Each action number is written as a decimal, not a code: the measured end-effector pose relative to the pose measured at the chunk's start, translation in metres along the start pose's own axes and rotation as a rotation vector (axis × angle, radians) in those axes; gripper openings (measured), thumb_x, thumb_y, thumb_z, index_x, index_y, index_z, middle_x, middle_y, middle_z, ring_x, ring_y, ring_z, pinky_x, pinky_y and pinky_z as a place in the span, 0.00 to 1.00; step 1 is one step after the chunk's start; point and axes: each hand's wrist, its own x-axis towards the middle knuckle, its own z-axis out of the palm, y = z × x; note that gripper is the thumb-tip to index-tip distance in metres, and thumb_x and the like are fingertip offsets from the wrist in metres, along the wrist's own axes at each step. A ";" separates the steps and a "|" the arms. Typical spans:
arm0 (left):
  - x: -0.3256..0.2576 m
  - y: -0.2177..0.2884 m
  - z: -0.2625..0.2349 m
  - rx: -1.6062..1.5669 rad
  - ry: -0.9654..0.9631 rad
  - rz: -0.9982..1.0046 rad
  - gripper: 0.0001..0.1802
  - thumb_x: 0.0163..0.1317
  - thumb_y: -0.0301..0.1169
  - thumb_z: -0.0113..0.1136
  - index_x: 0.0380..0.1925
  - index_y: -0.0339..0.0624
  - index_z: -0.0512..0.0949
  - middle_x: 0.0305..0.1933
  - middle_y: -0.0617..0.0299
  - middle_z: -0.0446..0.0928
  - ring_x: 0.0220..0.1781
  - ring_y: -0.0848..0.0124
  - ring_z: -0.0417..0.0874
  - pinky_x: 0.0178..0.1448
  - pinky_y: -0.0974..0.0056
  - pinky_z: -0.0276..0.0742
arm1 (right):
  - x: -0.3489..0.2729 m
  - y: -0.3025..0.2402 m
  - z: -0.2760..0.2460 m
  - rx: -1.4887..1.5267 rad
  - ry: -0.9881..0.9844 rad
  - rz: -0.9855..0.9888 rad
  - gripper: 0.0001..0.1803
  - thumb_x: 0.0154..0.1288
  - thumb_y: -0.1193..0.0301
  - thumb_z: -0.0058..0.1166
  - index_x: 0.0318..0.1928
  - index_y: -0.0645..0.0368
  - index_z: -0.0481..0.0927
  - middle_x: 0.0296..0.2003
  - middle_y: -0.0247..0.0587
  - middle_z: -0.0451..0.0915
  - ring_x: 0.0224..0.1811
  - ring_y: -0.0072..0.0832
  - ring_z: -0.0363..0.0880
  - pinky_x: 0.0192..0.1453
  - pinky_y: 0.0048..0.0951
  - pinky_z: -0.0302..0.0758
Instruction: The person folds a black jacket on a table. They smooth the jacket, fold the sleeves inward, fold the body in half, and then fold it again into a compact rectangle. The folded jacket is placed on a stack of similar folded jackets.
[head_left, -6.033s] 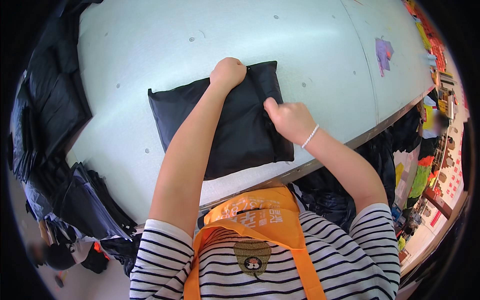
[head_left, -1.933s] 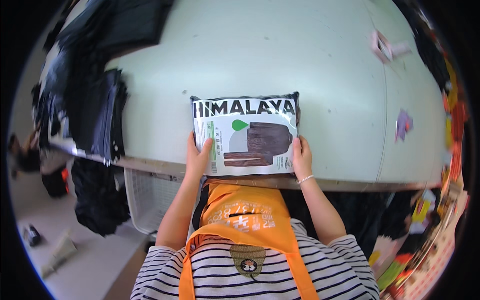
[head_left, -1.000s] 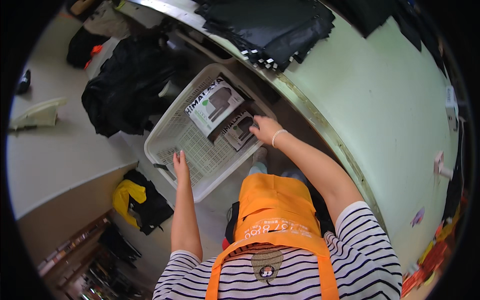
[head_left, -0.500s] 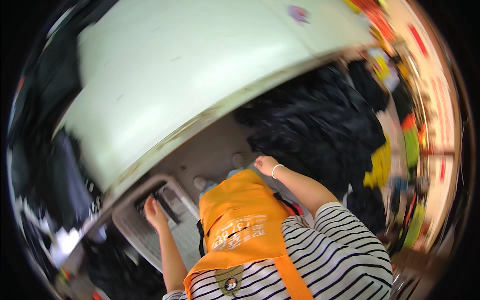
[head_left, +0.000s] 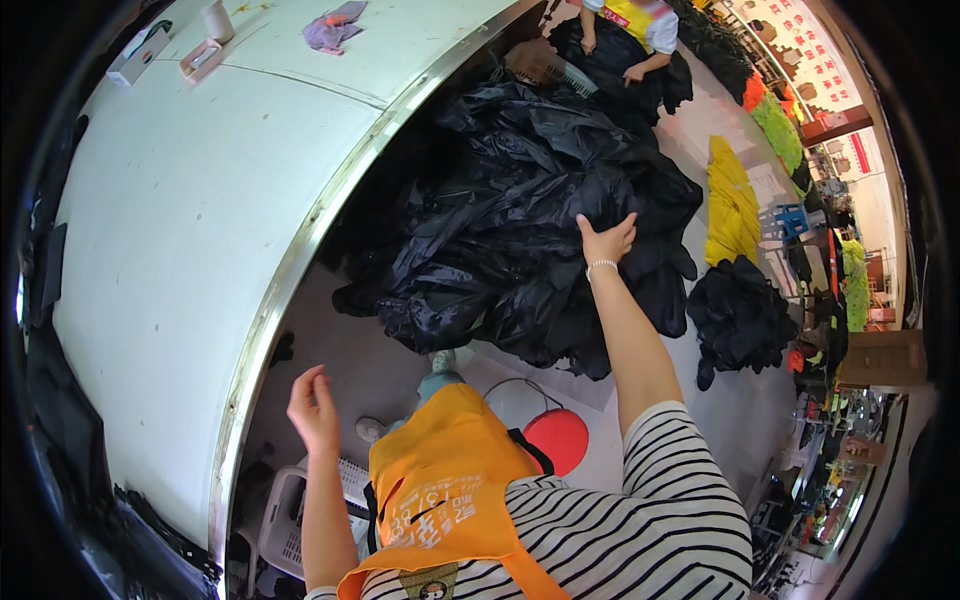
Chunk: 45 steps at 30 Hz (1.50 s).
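Note:
A large heap of shiny black garments (head_left: 500,220) lies to the right of the table, in front of me. My right hand (head_left: 608,240) reaches out to the heap's right part, with thumb and fingers spread. It is at the black cloth, but whether it touches cannot be told. My left hand (head_left: 314,410) hangs beside the table's edge, above the floor. Its fingers are loosely bent and a little apart, with nothing held in them.
The long white table (head_left: 190,250) bears a purple cloth (head_left: 333,28) and small boxes. A grey plastic basket (head_left: 285,520) stands low at my left, a red round stool (head_left: 557,442) close by. Yellow cloth (head_left: 732,200) and a smaller black pile (head_left: 740,312) lie right. Another person (head_left: 632,40) handles black cloth far off.
My view has swung right, toward the black heap. My right hand has stretched from near my apron out to the heap, its fingers spreading. My left hand has left its place over the basket.

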 end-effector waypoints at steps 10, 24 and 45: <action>0.096 0.113 0.098 0.032 -0.169 0.365 0.09 0.63 0.21 0.54 0.42 0.33 0.79 0.36 0.58 0.80 0.38 0.72 0.81 0.46 0.69 0.75 | 0.004 -0.128 -0.063 0.881 -0.266 -0.706 0.16 0.42 0.81 0.50 0.36 0.65 0.82 0.26 0.41 0.75 0.28 0.37 0.73 0.35 0.28 0.71; 0.058 0.110 -0.071 -0.771 0.121 0.104 0.32 0.53 0.42 0.68 0.55 0.38 0.70 0.57 0.54 0.72 0.61 0.62 0.71 0.65 0.60 0.63 | -0.162 -0.254 -0.091 0.916 -1.170 -1.242 0.56 0.48 0.60 0.71 0.70 0.66 0.50 0.68 0.54 0.57 0.72 0.42 0.55 0.73 0.37 0.52; -0.079 0.149 -0.306 -0.175 1.013 0.511 0.21 0.54 0.31 0.65 0.47 0.37 0.74 0.48 0.55 0.75 0.52 0.66 0.74 0.57 0.64 0.68 | -0.320 -0.461 -0.213 1.509 -1.391 -1.474 0.12 0.66 0.75 0.47 0.47 0.67 0.78 0.44 0.41 0.81 0.44 0.27 0.78 0.54 0.23 0.72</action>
